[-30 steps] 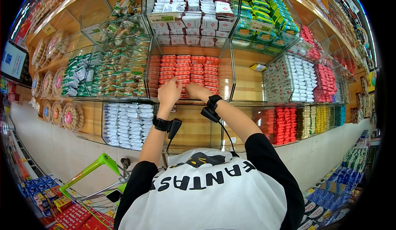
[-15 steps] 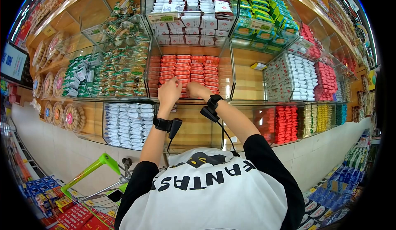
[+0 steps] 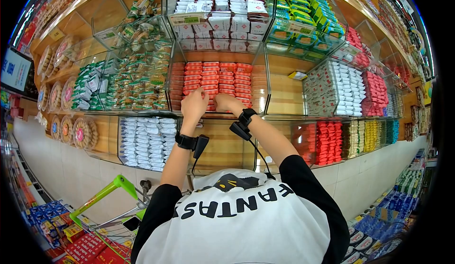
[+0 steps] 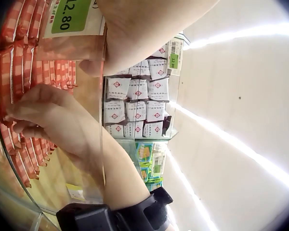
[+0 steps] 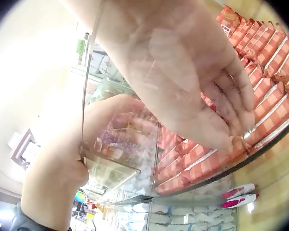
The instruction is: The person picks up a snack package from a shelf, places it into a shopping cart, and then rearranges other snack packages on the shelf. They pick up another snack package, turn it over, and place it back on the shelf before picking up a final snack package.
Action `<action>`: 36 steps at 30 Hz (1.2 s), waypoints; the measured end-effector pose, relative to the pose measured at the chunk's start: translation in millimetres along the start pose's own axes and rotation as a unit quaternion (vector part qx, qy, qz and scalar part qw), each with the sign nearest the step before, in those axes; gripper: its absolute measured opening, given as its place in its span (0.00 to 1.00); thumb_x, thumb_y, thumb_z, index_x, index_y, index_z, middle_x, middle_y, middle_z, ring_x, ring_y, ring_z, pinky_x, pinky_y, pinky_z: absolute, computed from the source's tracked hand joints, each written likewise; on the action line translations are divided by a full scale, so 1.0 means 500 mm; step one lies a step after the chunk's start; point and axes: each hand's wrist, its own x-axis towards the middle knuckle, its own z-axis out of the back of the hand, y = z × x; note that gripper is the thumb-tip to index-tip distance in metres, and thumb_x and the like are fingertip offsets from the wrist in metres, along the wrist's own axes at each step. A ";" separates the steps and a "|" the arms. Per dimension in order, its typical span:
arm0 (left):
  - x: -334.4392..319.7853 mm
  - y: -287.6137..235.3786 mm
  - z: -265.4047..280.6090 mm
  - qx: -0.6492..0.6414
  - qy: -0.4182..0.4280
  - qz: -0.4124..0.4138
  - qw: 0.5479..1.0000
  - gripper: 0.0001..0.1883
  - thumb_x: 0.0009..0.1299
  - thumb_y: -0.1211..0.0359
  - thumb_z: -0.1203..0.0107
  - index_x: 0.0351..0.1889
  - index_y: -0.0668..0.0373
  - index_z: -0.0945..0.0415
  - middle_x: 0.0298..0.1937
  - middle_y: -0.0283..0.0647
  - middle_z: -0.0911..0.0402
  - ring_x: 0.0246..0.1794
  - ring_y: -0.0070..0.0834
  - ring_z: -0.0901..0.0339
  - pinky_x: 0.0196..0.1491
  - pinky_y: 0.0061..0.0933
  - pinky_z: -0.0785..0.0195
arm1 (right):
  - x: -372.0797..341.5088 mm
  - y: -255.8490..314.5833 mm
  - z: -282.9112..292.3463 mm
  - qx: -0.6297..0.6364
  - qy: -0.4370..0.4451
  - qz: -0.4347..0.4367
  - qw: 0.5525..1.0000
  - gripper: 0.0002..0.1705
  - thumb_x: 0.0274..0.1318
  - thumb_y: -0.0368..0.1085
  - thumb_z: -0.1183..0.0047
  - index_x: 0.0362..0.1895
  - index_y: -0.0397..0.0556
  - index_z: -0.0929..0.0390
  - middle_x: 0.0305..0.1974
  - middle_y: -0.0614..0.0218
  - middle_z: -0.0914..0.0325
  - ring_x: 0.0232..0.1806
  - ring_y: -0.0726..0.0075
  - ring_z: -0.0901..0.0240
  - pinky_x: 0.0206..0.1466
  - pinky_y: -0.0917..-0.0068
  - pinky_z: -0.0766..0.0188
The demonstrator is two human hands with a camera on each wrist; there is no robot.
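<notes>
Both hands reach over the front panel of a clear bin (image 3: 268,81) filled with rows of red checkered snack packets (image 3: 228,76). My left hand (image 3: 195,106) lies at the left front rows, its fingertips mostly hidden; whether it holds a packet I cannot tell. Close beside it, my right hand (image 3: 228,104) is bent in toward the front row. In the right wrist view, thumb and fingers of that right hand (image 5: 183,82) pinch the edge of a red checkered packet (image 5: 238,148). The left wrist view shows the right hand's fingertips (image 4: 10,114) against the packets' ends.
White packets (image 3: 220,25) fill the bin behind, green ones (image 3: 301,15) to its right. White packets (image 3: 148,143) stand in a lower bin at left. A price label (image 4: 72,19) sits on the front panel. A green-handled shopping cart (image 3: 97,197) stands at lower left.
My right hand has shifted very slightly to the right. The left hand and the rows of packets look the same.
</notes>
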 end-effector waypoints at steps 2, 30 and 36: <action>0.000 -0.001 0.002 0.000 0.007 -0.003 1.000 0.12 0.59 0.60 0.54 0.32 0.58 0.28 0.28 0.44 0.24 0.28 0.41 0.26 0.31 0.38 0.34 | -0.009 0.010 0.012 -0.036 0.062 -0.038 0.997 0.09 0.37 0.33 0.53 0.26 0.40 0.28 0.24 0.51 0.29 0.27 0.51 0.34 0.30 0.62 0.38; -0.001 -0.003 0.009 -0.008 0.029 0.009 1.000 0.11 0.57 0.63 0.53 0.34 0.58 0.28 0.30 0.44 0.24 0.32 0.41 0.27 0.34 0.38 0.35 | -0.037 0.001 0.018 0.055 -0.009 0.105 0.993 0.06 0.38 0.29 0.52 0.18 0.39 0.33 0.17 0.54 0.34 0.20 0.55 0.39 0.23 0.62 0.42; 0.006 0.007 0.005 -0.004 0.068 -0.010 0.998 0.12 0.54 0.67 0.53 0.37 0.57 0.29 0.36 0.43 0.25 0.40 0.40 0.30 0.39 0.40 0.35 | -0.062 0.011 0.053 0.121 -0.008 0.118 0.986 0.05 0.34 0.31 0.47 0.19 0.42 0.29 0.19 0.62 0.29 0.21 0.64 0.34 0.25 0.69 0.38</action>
